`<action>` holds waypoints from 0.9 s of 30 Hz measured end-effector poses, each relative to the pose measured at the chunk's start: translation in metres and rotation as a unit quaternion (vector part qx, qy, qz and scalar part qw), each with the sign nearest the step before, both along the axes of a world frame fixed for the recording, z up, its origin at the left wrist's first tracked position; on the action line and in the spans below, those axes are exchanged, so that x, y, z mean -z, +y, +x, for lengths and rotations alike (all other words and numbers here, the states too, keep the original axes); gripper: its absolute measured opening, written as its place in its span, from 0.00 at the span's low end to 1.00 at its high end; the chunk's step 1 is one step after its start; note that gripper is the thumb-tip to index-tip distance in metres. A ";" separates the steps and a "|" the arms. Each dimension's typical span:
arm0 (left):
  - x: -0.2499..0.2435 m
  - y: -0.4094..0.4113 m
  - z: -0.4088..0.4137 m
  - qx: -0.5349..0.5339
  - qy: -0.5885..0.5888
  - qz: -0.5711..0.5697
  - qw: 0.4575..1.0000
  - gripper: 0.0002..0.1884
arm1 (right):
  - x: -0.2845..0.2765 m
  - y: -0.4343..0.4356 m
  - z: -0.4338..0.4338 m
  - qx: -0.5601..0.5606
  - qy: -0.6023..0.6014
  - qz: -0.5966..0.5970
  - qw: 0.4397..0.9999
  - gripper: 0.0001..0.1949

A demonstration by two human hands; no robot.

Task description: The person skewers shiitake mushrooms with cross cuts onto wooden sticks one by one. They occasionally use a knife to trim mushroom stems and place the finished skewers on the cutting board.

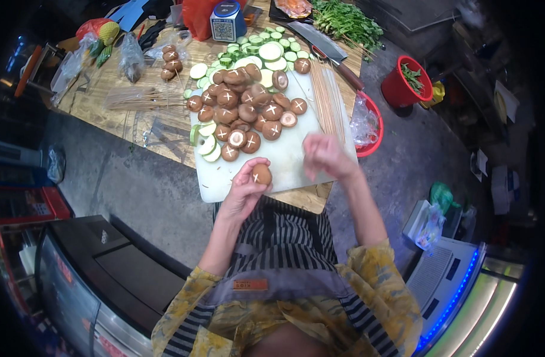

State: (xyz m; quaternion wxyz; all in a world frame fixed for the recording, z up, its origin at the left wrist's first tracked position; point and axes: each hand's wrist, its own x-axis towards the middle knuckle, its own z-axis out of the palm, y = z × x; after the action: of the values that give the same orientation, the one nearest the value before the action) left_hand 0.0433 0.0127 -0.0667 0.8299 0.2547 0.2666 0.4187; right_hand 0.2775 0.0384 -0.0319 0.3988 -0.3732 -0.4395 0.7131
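Note:
My left hand (245, 187) holds a brown shiitake mushroom cap (262, 174) with a cut mark, over the near edge of a white cutting board (281, 165). Blurred, my right hand (324, 156) hovers above the board's right part; whether it holds anything cannot be told. Many cross-scored shiitake mushrooms (227, 99) are heaped on the board, some with their undersides up. Zucchini slices (270, 51) lie behind and beside them. A bundle of wooden skewers (327, 100) rests along the board's right side. Several mushrooms threaded on skewers (170, 62) lie on the wooden table to the left.
A large knife (321, 42) lies at the table's back right, by leafy greens (344, 22). More skewers (138, 98) in plastic lie left. Beside the table stand a red bucket (390, 85) and a red basket (377, 134). A blue-white container (228, 22) stands at the back.

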 end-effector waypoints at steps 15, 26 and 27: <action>0.003 0.009 0.013 -0.020 0.347 0.266 0.899 0.07 | 0.041 -0.095 -0.057 0.076 -0.082 -0.038 0.993 0.13; -0.009 0.062 0.043 -0.145 0.618 0.550 0.544 0.20 | 0.034 -0.095 -0.039 0.195 -0.142 -0.033 0.970 0.12; -0.010 0.063 0.047 -0.142 0.625 0.550 0.536 0.21 | 0.031 -0.096 -0.042 0.196 -0.160 -0.021 0.967 0.13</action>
State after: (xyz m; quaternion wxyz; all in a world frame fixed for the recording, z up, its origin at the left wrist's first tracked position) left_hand 0.0899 0.0756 -0.0568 0.0789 0.8166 0.4674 0.3292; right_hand 0.2352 -0.0577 -0.0625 0.4476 -0.5696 -0.4010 0.5607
